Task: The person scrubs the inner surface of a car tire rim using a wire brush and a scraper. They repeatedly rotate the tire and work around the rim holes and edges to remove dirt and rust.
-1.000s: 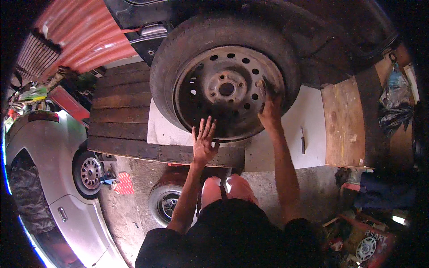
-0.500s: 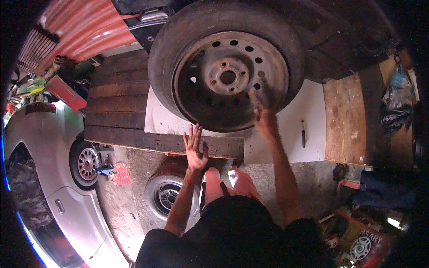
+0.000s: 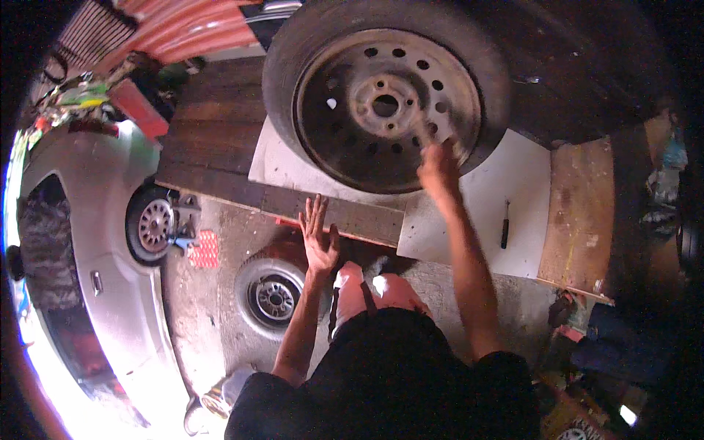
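Observation:
A large car wheel stands tilted on a white sheet, its black tyre around a dirty steel rim with round holes. My right hand is closed in front of the rim's lower right. From its fingers a blurred, brownish, narrow shape reaches toward the hub; its kind is not clear. My left hand hangs open with fingers spread, holding nothing, near the front edge of the dark wooden planks. A thin screwdriver-like tool with a black handle lies on the sheet to the right.
Another wheel lies on the concrete floor by my left forearm. At the left stands a silver car with a wheel beside it and a red patterned piece. A plywood board adjoins the sheet.
My right hand has moved up and inward across the rim, toward the hub, with the blurred thing. My left hand stays open, slightly lower relative to the plank edge. The whole view has shifted.

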Available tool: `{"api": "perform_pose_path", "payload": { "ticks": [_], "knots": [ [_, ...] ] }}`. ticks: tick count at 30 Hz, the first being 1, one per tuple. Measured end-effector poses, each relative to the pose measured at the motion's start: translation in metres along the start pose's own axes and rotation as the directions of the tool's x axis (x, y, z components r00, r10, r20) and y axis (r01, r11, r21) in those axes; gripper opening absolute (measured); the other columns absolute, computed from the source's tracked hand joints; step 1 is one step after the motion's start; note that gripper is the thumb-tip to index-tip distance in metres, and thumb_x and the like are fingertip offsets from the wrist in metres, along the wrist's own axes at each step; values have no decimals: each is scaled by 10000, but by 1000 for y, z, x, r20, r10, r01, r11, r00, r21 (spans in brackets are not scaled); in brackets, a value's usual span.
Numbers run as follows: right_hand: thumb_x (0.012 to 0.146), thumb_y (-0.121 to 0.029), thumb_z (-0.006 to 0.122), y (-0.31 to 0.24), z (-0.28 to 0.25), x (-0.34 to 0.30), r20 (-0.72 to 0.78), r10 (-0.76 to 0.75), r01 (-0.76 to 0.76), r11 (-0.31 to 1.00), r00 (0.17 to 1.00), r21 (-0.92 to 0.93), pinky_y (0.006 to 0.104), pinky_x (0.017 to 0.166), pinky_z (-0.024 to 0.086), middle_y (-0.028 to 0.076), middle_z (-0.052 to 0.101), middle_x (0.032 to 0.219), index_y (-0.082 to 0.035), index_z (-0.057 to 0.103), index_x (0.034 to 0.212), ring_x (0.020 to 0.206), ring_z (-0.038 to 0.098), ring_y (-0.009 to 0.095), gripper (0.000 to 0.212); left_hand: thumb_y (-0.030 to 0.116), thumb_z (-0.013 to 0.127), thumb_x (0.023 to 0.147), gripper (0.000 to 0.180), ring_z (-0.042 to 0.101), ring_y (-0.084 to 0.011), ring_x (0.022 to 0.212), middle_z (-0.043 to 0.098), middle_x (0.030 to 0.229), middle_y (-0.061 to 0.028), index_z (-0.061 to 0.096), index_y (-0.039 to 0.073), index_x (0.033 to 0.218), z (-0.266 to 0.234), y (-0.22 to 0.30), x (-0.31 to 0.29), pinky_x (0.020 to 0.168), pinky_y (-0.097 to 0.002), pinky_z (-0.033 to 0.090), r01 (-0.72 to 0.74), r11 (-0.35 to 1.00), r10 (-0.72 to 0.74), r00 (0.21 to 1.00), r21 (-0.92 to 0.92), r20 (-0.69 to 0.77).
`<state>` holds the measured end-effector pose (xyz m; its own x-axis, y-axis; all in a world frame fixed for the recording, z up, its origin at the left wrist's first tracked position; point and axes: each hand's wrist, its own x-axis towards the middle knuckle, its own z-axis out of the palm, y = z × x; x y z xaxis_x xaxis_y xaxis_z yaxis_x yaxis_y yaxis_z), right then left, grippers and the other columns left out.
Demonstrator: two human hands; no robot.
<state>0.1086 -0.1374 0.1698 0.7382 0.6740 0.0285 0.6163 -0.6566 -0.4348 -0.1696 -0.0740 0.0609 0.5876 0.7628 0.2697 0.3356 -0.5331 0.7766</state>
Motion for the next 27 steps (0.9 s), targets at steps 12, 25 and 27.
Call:
{"api": "perform_pose_path", "payload": {
  "ticks": [12, 25, 27],
  "knots": [
    [810, -15, 517, 53, 91, 1, 66, -356, 350, 933, 932, 87, 539, 900, 402, 312, 548, 1106, 42, 533, 1113, 1058, 524, 475, 309, 306, 500, 953, 572, 175, -369, 1492, 326, 1572, -146, 413, 88, 1475, 18, 64, -64, 1187, -551, 56, 172, 985, -165, 962, 13, -218],
    [858, -51, 466, 61, 87, -8, 79, -461, 463, 886, 884, -12, 568, 1065, 291, 365, 413, 1327, 67, 459, 1296, 1243, 374, 530, 454, 306, 538, 941, 576, 173, -353, 1495, 304, 1585, -125, 420, 110, 1469, 44, 86, -87, 1187, -555, 78, 263, 965, -256, 949, 14, -183],
    [776, 0, 564, 57, 102, -2, 130, -445, 447, 895, 886, 15, 542, 877, 465, 311, 590, 1102, -1, 573, 1117, 1015, 568, 493, 341, 311, 536, 942, 576, 177, -354, 1493, 308, 1582, -130, 419, 111, 1470, 40, 88, -88, 1187, -554, 82, 263, 965, -255, 945, 10, -207]
  ]
}}
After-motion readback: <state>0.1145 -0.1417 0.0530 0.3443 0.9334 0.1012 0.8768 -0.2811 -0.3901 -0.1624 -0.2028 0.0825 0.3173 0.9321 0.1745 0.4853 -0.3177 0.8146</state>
